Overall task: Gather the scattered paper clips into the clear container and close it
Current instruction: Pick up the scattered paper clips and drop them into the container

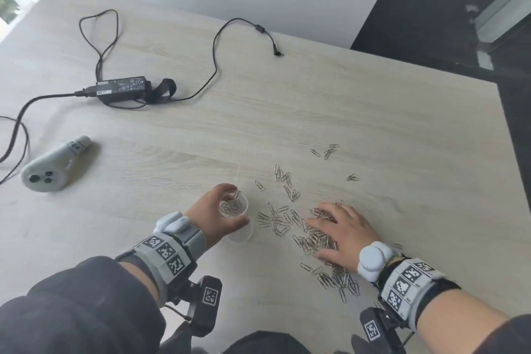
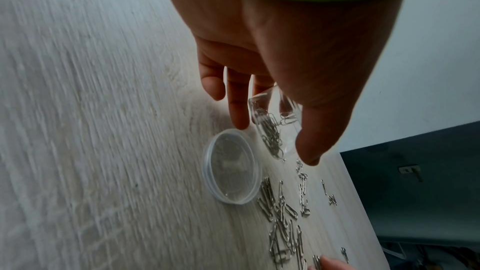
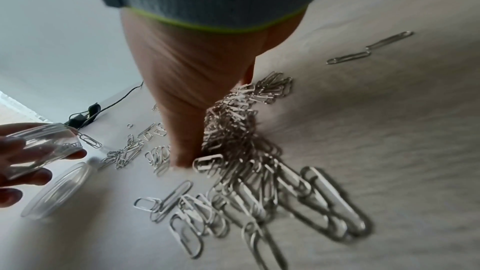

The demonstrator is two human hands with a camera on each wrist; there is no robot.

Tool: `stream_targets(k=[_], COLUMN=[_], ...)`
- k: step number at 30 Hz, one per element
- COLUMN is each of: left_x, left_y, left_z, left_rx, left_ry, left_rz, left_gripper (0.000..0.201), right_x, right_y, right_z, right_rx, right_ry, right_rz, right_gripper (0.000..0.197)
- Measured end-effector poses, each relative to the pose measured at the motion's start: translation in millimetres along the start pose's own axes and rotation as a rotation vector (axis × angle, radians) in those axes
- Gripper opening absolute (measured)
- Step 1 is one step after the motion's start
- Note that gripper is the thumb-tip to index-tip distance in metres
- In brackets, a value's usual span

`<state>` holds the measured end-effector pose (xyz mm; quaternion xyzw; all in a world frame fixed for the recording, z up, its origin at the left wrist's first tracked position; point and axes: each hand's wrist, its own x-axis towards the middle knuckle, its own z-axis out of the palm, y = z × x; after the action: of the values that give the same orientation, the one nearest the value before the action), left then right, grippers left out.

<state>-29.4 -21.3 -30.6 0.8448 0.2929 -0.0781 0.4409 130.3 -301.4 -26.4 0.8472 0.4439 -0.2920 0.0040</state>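
Note:
My left hand (image 1: 221, 211) grips the clear round container (image 1: 233, 205) a little above the table, thumb and fingers round its wall; several paper clips lie inside (image 2: 271, 133). Its clear lid (image 2: 232, 171) lies flat on the table just below, also seen as the lid (image 3: 61, 190) in the right wrist view. My right hand (image 1: 339, 228) lies palm down with spread fingers on a heap of silver paper clips (image 1: 314, 238). The heap of clips (image 3: 241, 130) bunches against the palm. More loose clips (image 1: 283, 178) are strewn beyond.
A black power adapter (image 1: 123, 89) with cables lies at the back left. A grey hand controller (image 1: 54, 165) rests at the left. The light wooden table (image 1: 373, 123) ends at the right at a dark floor. A few stray clips (image 1: 327, 151) lie farther out.

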Motion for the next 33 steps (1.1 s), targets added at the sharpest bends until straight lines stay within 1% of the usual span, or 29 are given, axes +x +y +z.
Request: stream_targets(k=[3,5,9,12,16,18,20,22,25,27,29,33], left_x=[-2,-5,-11,-17,-26,-30,-33,-36,-35,-35,-35,-37], left_y=[3,6,14,22,37,42,49,58,67,73,76,81], left_z=[6,10,18,26,36,41,47,52,59,63,67,73], left_rx=[-0.003,0.003,0.034,0.073,0.131,0.193,0.249,0.245,0.218,0.219,0.224,0.202], left_ry=[-0.007,-0.027,-0.092,-0.134,-0.19,-0.223,-0.249,-0.283,-0.327,-0.348,-0.361,-0.374], left_rz=[0.017,0.029,0.043,0.077,0.15,0.186,0.219,0.251,0.295,0.318,0.333,0.337], left_gripper=[0.07,0.072,0.072,0.072,0.074,0.077,0.079,0.079,0.081,0.079,0.074,0.071], right_x=[-5,-9,-16,-21,-29,-31,-35,-39,-40,-42,-42,-42], right_y=[-1,-1,1,4,6,1,-9,-26,-53,-64,-68,-73], right_z=[9,15,22,15,6,-2,-13,-24,-36,-38,-36,-35], right_rx=[0.107,0.164,0.267,0.343,0.528,0.636,0.689,0.696,0.639,0.612,0.565,0.446], right_ry=[0.097,0.165,0.186,0.218,0.314,0.374,0.411,0.428,0.368,0.332,0.322,0.286], right_rz=[0.036,0.084,0.19,0.275,0.426,0.467,0.428,0.327,0.152,0.073,0.035,0.036], right_gripper=[0.046,0.035,0.029,0.019,0.014,0.012,0.012,0.013,0.014,0.015,0.015,0.013])
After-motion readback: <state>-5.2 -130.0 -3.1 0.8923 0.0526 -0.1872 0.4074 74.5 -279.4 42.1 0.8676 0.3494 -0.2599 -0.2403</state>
